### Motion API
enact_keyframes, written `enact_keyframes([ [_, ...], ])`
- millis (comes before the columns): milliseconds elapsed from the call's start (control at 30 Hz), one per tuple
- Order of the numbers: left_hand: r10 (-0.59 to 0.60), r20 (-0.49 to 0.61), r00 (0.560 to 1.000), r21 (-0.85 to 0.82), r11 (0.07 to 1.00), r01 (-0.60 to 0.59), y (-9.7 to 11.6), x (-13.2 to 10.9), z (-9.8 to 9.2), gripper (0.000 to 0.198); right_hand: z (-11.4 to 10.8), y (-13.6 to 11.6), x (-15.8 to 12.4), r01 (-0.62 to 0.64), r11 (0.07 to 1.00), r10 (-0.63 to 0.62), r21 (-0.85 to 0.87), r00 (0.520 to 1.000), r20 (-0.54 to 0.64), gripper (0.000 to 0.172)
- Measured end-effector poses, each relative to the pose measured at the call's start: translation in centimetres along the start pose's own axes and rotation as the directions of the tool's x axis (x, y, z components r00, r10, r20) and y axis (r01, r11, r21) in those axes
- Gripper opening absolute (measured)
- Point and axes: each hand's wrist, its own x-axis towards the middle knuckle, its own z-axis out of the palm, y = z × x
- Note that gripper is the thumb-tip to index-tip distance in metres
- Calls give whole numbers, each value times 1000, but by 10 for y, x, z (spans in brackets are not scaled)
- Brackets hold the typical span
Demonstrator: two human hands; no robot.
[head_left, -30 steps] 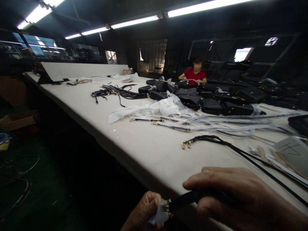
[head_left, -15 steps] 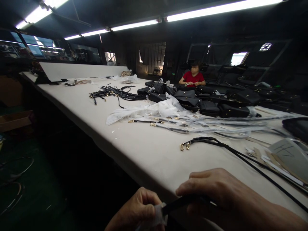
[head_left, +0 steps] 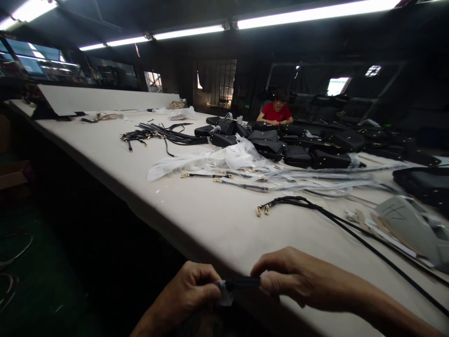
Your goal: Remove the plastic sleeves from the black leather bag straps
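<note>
Just off the table's near edge, my left hand [head_left: 187,292] pinches a clear plastic sleeve [head_left: 225,296]. A black strap [head_left: 243,282] sticks out of the sleeve's mouth toward the right. My right hand [head_left: 293,276] grips that strap between thumb and fingers, a short way from the left hand. The rest of the sleeve below my left hand is dark and hard to make out. Beyond my hands, black straps with gold clasps [head_left: 298,202] lie on the table, and past them are several straps in clear sleeves [head_left: 280,180].
The long pale table [head_left: 196,220] runs away to the left. On it are a fan of white sleeves [head_left: 175,167], a bundle of black straps [head_left: 171,134], black bags [head_left: 264,140] and a marked card [head_left: 396,213]. Across the table sits a person in red [head_left: 275,112].
My right hand has turned and now pinches the strap with its thumb in sight. Both hands sit further left in the view, and the scene has shifted left as well.
</note>
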Motion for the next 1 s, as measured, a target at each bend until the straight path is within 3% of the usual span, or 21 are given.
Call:
enact_keyframes([
  [67, -32, 20, 999, 47, 998, 31, -2, -3, -7, 13, -3, 9, 1, 13, 994, -21, 107, 997, 68, 39],
  [200, -95, 50, 994, 3, 995, 95, -2, -5, -9, 16, 1, 17, 2, -9, 992, 0, 126, 998, 69, 25],
  [333, -109, 50, 993, -92, 989, 113, -5, -1, -6, 19, -1, 12, -6, -49, 998, 48, 33, 999, 20, 26],
  [467, -109, 47, 993, -156, 981, 115, -7, 3, 1, 19, -1, 7, -11, -11, 983, -5, -184, 997, -81, 26],
  [633, -119, 72, 990, -160, 979, 129, -8, 8, 11, 20, 17, 4, -6, -16, 893, -62, -451, 986, -157, 21],
  [767, -118, 90, 989, -171, 976, 132, -10, 8, 20, 22, 33, -5, 5, -18, 867, -72, -498, 985, -160, 22],
  [833, -74, 54, 996, -140, 987, 80, -10, 7, 25, 20, 39, -7, 10, -6, 897, -65, -442, 987, -147, 20],
  [900, 52, -16, 999, -23, 998, -52, -12, 5, 27, 14, 40, -4, 13, -12, 947, -34, -322, 990, -136, 18],
  [1000, 346, -77, 935, 277, 908, -313, -21, 4, 23, 13, 34, 10, 12, -72, 994, 68, -84, 996, -51, 19],
])
